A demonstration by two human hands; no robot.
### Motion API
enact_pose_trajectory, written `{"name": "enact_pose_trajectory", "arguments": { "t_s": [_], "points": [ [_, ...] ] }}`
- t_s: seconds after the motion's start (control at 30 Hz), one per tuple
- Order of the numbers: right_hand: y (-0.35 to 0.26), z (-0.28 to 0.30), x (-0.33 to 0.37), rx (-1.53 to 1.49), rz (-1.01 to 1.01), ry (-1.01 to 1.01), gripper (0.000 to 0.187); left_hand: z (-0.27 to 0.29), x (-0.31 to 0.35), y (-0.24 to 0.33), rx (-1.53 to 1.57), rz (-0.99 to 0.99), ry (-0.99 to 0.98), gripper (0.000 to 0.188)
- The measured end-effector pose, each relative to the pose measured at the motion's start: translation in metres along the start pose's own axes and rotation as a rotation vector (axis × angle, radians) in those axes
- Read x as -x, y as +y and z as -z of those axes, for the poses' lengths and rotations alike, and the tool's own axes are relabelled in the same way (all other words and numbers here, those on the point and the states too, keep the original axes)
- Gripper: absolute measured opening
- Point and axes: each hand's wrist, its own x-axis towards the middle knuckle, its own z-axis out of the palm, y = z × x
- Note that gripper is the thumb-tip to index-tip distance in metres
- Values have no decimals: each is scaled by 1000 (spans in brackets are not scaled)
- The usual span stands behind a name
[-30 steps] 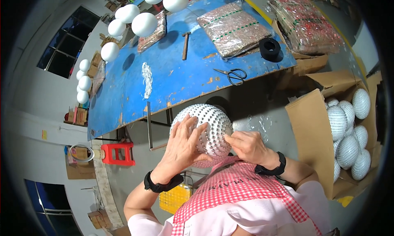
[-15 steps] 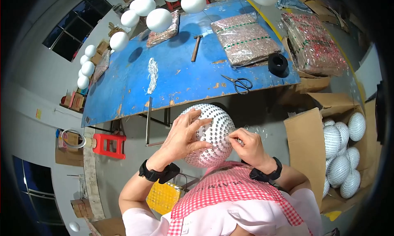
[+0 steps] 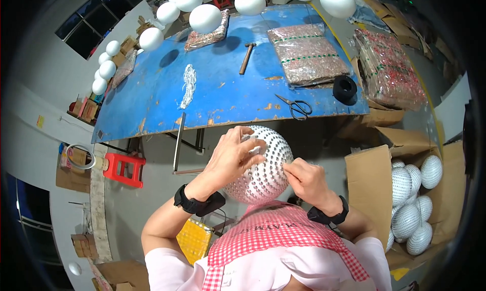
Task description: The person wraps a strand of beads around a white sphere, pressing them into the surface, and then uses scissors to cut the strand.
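Note:
In front of my apron is a white ball (image 3: 271, 162) covered in rows of small silver studs. Its lower side is close to the red-checked apron (image 3: 273, 230). My left hand (image 3: 230, 159) lies over the ball's upper left, fingers spread and bent across the studs. At the ball's right edge, my right hand (image 3: 307, 179) is closed in a pinch, thumb and forefinger against the surface. Whatever those fingertips hold is too small to make out.
Ahead stands a blue table (image 3: 162, 98) with a hammer (image 3: 247, 59), scissors (image 3: 296, 107), a black tape roll (image 3: 345, 90), a silvery strand bundle (image 3: 188, 87) and a bagged pack (image 3: 306, 55). White balls (image 3: 205, 18) hang above. A carton (image 3: 367, 190) holds studded balls; a red stool (image 3: 124, 169) stands left.
My left fingers have shifted slightly on the ball and look more bent. The right hand stays pinched at its edge, turned a little. The whole view has tilted slightly.

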Motion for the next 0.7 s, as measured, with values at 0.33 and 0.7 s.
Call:
{"name": "enact_pose_trajectory", "arguments": {
  "t_s": [0.33, 0.7],
  "points": [
    [5, 0, 12, -80, -105, 16, 29, -9, -5, -7, -128, -187, -98, 100],
    [12, -5, 9, 98, 33, 81, 29, -2, -4, -2, -89, -85, -88, 75]
  ]
}}
